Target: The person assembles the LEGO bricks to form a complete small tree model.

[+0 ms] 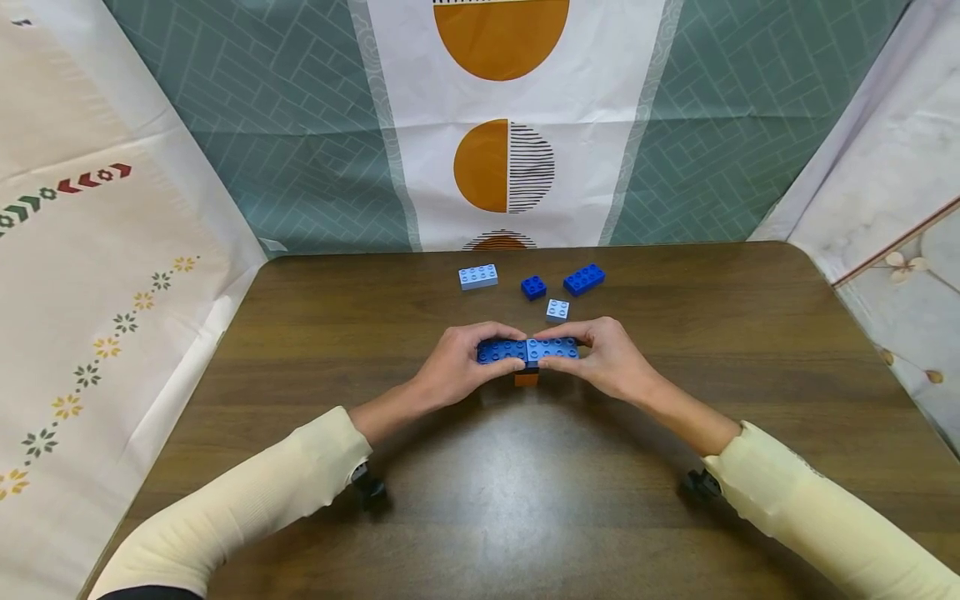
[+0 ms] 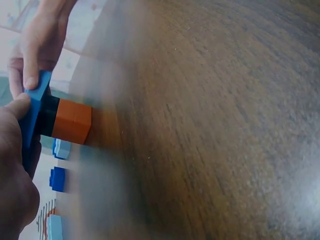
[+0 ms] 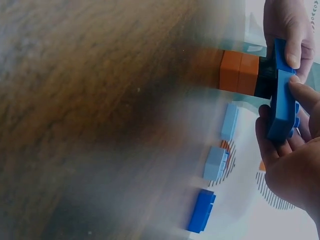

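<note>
Two long blue bricks sit end to end on top of a small stack near the middle of the table. My left hand [image 1: 456,363] pinches the darker blue brick [image 1: 501,351] between thumb and fingers. On the other side, my right hand [image 1: 613,358] grips the lighter blue brick [image 1: 555,348] the same way. Beneath where the two meet are a dark green brick [image 3: 265,77] and orange bricks [image 2: 72,121], which stand on the tabletop. The undersides of the blue bricks are partly hidden by the fingers.
Behind the hands lie a long pale blue brick [image 1: 478,277], a small dark blue brick [image 1: 533,287], a long dark blue brick [image 1: 584,279] and a small pale blue brick [image 1: 557,311]. The brown wooden table [image 1: 510,500] ends at a patterned cloth [image 1: 315,183] hanging behind.
</note>
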Available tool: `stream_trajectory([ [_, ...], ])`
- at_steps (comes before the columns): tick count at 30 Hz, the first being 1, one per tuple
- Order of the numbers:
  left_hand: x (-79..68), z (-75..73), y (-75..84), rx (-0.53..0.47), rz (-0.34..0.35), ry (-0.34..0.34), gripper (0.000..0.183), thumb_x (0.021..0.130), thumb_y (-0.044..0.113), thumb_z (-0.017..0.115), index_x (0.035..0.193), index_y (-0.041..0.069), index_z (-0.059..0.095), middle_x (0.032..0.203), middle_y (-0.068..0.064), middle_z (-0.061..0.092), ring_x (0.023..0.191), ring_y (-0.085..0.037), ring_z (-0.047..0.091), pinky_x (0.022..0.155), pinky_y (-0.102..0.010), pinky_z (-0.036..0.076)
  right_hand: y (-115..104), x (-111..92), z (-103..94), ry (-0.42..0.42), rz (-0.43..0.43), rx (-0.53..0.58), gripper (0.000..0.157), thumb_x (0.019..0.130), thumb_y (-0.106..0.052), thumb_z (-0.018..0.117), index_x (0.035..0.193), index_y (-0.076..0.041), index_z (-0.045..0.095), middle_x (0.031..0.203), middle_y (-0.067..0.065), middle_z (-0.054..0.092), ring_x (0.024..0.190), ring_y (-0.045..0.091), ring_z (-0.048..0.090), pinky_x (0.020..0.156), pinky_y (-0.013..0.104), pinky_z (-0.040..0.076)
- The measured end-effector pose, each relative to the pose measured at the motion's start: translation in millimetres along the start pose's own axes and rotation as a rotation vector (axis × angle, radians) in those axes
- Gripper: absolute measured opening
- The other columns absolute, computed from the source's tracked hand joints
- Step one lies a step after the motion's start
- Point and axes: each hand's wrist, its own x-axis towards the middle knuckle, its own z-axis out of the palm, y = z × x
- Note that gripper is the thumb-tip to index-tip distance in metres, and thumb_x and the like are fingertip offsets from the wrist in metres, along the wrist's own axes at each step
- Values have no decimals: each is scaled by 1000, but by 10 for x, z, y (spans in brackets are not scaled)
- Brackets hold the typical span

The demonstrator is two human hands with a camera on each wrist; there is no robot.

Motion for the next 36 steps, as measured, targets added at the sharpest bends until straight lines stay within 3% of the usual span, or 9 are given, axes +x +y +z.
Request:
stream_trajectory([
  [9,-1,-5,-1,-57,-18,5,31,97,21,82,127,14,77,121,1,76,99,-11,69,91,-31,59,-39,30,-4,-28,-15,-23,30,90,-11,87,120,-7,82,110,5,80,91,19,67,73,32,55],
  [18,-10,25,-22,-62,-44,15,31,96,21,83,125,14,74,121,3,75,102,-10,69,92,-29,58,-71,42,9,-56,-19,-81,32,91,-11,86,122,-6,80,116,5,79,100,19,69,83,39,59],
  [29,-68,-1,-37,3,-48,5,41,96,26,83,133,14,69,131,1,72,115,-13,67,98,-34,57,-74,25,-15,-80,22,-36,43,93,-15,86,133,-7,75,127,8,75,107,24,67,87,44,57],
  [36,-75,-6,-34,-6,-35,23,33,97,23,82,127,12,74,122,-4,75,97,-12,70,86,-29,61,-63,72,86,-44,0,10,35,92,-17,86,125,-8,79,116,4,79,100,20,71,82,28,58],
])
